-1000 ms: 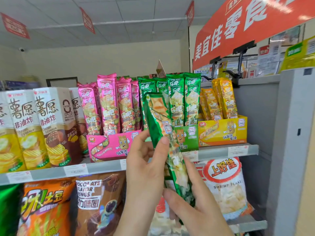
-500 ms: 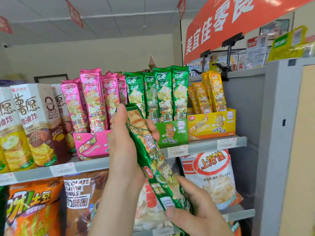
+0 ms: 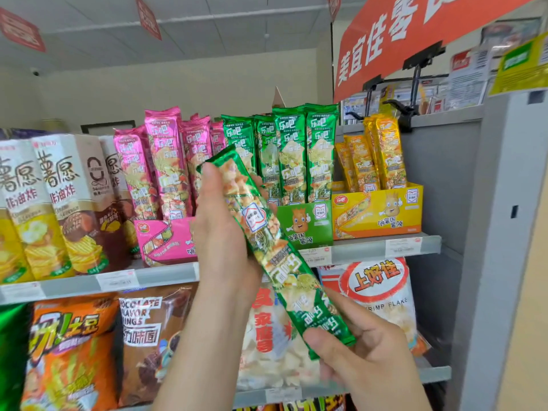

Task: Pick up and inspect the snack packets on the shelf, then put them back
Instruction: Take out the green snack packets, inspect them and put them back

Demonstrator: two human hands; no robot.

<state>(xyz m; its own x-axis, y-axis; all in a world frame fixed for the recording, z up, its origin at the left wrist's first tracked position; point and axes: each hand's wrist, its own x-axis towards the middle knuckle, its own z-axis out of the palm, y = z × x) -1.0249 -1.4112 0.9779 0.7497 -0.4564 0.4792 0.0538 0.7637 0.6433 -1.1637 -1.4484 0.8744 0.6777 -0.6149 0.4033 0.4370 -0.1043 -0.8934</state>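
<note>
A long green snack packet (image 3: 268, 244) lies tilted in front of the shelf, its top end up left and its printed end down right. My left hand (image 3: 221, 232) grips the upper half from the left, thumb over the top edge. My right hand (image 3: 360, 348) holds the lower end, thumb pressed on the packet's corner. Behind it, more green packets (image 3: 292, 152) stand upright in a green display box (image 3: 305, 223) on the upper shelf (image 3: 370, 247).
Pink packets (image 3: 166, 161) in a pink box stand left of the green ones, yellow packets (image 3: 382, 152) in a yellow box to the right. Tall chip cartons (image 3: 56, 203) fill the far left. Bagged snacks (image 3: 382, 295) sit on the lower shelf. A grey upright (image 3: 498, 232) bounds the right side.
The packet has swung from nearly upright to a steeper slant, bottom end toward the right. My left hand shifted up to its top end; my right hand moved down right to its lower end.
</note>
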